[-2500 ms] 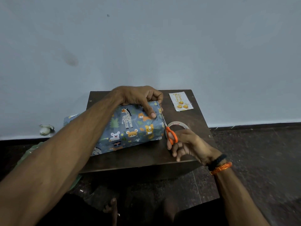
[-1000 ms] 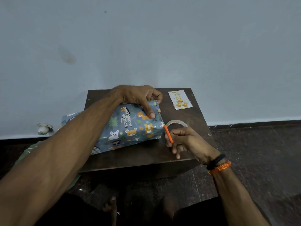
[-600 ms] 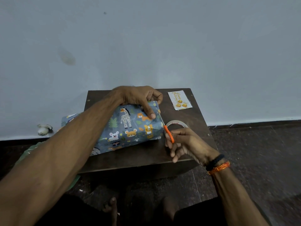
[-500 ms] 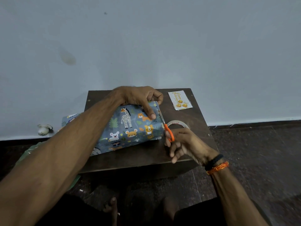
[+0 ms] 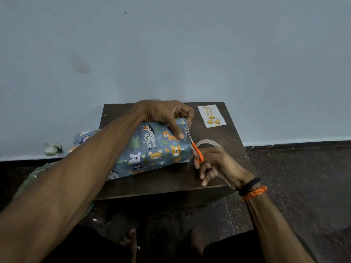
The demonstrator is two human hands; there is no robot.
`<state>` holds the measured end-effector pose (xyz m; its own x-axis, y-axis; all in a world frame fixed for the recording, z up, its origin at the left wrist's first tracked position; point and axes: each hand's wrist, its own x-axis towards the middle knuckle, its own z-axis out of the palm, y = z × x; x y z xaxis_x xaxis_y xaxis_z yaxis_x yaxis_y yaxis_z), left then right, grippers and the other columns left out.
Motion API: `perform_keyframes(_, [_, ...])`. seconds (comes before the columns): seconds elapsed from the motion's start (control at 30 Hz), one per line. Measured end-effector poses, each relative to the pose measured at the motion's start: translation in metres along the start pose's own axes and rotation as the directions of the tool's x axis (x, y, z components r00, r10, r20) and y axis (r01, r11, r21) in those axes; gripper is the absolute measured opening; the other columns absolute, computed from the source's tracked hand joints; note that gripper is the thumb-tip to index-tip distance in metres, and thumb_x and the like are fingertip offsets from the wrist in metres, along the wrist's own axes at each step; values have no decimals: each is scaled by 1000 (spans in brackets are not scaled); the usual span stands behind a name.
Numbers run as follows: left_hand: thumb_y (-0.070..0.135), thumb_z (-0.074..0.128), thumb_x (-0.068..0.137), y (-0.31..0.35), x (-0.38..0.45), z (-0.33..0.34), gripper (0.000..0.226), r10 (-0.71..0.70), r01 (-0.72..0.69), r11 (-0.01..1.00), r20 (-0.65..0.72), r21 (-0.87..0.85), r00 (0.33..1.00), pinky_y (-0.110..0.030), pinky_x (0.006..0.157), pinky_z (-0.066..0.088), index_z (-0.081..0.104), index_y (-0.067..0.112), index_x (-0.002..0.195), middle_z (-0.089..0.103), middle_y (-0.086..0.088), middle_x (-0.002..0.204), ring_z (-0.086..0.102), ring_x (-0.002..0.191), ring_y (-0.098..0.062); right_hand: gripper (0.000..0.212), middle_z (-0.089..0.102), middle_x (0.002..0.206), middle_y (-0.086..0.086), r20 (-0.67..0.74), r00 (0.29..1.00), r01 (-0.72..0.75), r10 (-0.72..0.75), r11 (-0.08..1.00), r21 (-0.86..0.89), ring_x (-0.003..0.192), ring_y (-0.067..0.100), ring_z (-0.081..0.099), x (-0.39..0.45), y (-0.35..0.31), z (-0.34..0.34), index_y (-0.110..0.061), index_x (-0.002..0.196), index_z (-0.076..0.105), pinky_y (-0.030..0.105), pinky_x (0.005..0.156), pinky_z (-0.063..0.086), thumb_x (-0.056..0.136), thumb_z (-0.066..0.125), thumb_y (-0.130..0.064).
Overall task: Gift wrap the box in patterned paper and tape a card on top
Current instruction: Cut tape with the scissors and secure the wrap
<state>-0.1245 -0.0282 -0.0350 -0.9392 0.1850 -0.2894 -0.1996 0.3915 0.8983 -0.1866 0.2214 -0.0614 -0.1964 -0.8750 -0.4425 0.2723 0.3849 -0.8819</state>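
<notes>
Dark table (image 5: 171,186) by wall: my left hand (image 5: 165,114) is gripping the wrapped box (image 5: 152,147) mid-table, right hand (image 5: 218,164) holding orange scissors (image 5: 197,151) at its right end; card (image 5: 211,115) lying far right.

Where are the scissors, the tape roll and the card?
scissors (image 5: 198,153), head view, on the orange handle.
tape roll (image 5: 207,142), head view, on its upper rim.
card (image 5: 211,116), head view, on its printed face.
</notes>
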Motion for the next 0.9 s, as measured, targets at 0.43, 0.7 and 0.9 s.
perform_keyframes(0.43, [4,87,69,-1,1,1,37,2,-2,1000,2,3,1000,-44,75,48,57,10,89,61,-17,99,57,87,-30,22,59,77,8,-73,997,4,-12,995,-105,51,16,54,1,-3,5,-10,85,68,26,39,51,102,56,-20])
perform_keyframes(0.7, [7,90,68,-4,4,0,42,-23,22,1000,17,22,1000,-34,65,50,56,7,92,59,-24,92,55,81,-32,39,56,65,14,-43,998,-53,45,976,-212,41,16,54,-5,-9,4,-2,81,65,24,36,49,99,59,-35])
perform_keyframes(0.9, [10,90,69,-7,6,-2,39,-34,33,999,17,20,999,-36,66,48,58,8,91,59,-25,93,54,80,-33,44,58,62,13,-35,999,-41,35,979,-198,39,15,54,-9,-16,8,-1,79,66,23,35,47,81,63,-45])
